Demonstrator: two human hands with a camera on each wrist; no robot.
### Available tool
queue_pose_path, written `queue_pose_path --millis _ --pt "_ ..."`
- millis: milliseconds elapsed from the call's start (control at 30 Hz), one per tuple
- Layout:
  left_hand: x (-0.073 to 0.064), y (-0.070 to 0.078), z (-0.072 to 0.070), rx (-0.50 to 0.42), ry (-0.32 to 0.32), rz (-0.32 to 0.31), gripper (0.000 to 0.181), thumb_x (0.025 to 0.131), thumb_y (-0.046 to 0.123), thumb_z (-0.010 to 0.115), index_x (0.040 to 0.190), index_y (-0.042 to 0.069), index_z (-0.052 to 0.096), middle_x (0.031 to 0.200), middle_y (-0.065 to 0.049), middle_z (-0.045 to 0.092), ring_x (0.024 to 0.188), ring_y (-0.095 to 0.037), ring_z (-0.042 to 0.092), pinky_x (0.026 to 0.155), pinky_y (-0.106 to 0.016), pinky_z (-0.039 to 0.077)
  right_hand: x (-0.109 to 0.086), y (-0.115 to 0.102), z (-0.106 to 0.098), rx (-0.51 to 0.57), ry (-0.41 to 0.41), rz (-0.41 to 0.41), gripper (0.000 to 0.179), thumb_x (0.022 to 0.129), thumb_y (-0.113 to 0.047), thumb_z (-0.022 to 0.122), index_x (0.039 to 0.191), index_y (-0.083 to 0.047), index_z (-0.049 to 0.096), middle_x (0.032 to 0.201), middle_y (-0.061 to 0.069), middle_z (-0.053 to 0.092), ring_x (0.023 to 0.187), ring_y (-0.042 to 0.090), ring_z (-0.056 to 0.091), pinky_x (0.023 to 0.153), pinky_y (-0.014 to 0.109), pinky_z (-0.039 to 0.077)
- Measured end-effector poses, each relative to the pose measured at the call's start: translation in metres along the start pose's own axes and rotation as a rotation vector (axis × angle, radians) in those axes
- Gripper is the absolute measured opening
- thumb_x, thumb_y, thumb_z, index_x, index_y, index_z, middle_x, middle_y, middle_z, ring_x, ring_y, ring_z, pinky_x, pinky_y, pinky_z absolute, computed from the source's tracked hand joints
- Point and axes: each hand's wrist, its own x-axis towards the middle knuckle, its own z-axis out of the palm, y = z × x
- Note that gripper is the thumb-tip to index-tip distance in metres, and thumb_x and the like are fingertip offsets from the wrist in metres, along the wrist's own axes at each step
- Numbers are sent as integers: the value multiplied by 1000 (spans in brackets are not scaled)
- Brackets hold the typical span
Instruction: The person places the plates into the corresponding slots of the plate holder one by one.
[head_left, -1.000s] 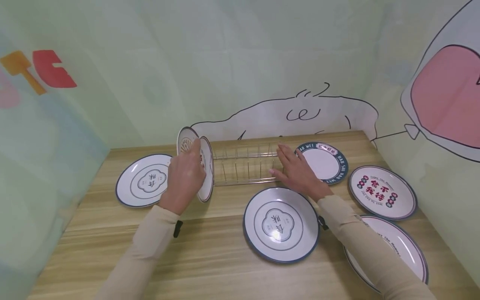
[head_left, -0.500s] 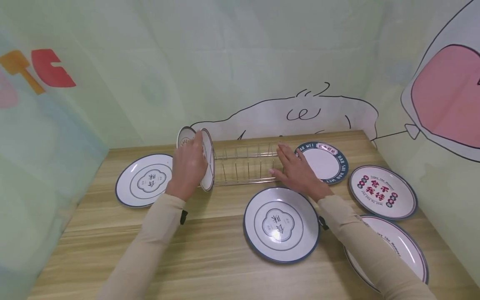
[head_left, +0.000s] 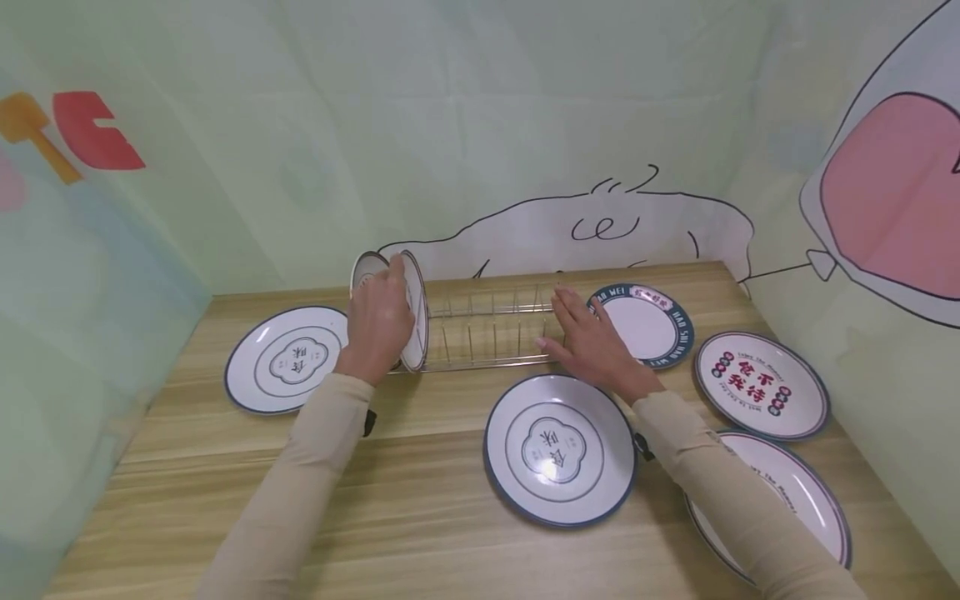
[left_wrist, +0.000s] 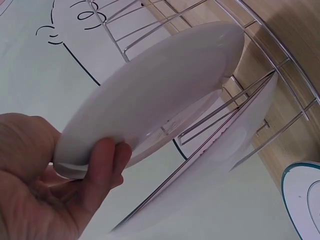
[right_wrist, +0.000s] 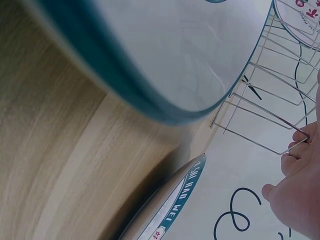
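Note:
In the head view, my left hand [head_left: 378,321] pinches the rim of a white plate [head_left: 416,312] with a dark edge, tilted on edge at the left end of the wire plate rack [head_left: 495,362]. The left wrist view shows the held plate's pale underside [left_wrist: 150,95], thumb on one face and fingers on the other. Close beside it, a second plate [left_wrist: 215,155] stands between the rack's wires. At the rack's right end, my right hand [head_left: 596,342] holds the frame, its fingertips [right_wrist: 297,150] bent at the end wire in the right wrist view.
A white plate [head_left: 255,362] lies left of the rack, and a blue-rimmed plate [head_left: 517,467] lies in front. To the right are a teal-banded plate [head_left: 637,329], a red-lettered plate [head_left: 720,392] and a larger plate [head_left: 817,508] under the right sleeve. A printed cloth backdrop [head_left: 315,125] stands behind.
My left hand has carried the plate away from me and up against the rack's left end, beside the standing plate. The right hand has stayed at the rack's right end.

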Motion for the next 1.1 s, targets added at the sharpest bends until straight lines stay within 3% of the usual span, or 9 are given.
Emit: queue_pose_path --millis 233,433,633,933,1100 --pt "4 -2 3 -5 -43 -24 62 83 -14 54 143 -11 42 80 -25 65 59 -29 54 48 -36 46 0 0 1 -4 1 5 81 101 -54 44 159 -3 19 169 13 12 157 30 9 126 54 6" --pt "8 -1 2 -4 -69 -22 60 83 -13 54 142 -11 42 85 -28 66 64 -34 60 53 -42 52 -1 0 0 -10 5 3 81 102 -53 44 158 -2 18 168 15 13 157 30 9 126 55 7" --pt "9 -3 -2 -26 -129 -63 68 81 -14 58 146 -9 39 86 -25 65 63 -30 58 54 -38 52 0 0 1 -12 4 1 81 101 -53 45 158 -1 19 168 15 13 157 31 9 126 55 7" --pt "7 -4 -5 -5 -107 -57 55 86 -12 51 140 -14 42 81 -28 65 62 -32 61 52 -40 54 0 0 1 -3 3 -5 80 101 -53 45 158 -2 19 169 13 11 157 30 8 126 55 4" --pt "8 -6 -6 -14 -132 -81 59 86 -11 51 144 -13 38 94 -33 66 70 -39 65 58 -45 57 0 -1 0 -7 -1 -3 80 102 -52 45 158 -1 19 169 14 11 157 30 8 126 54 4"
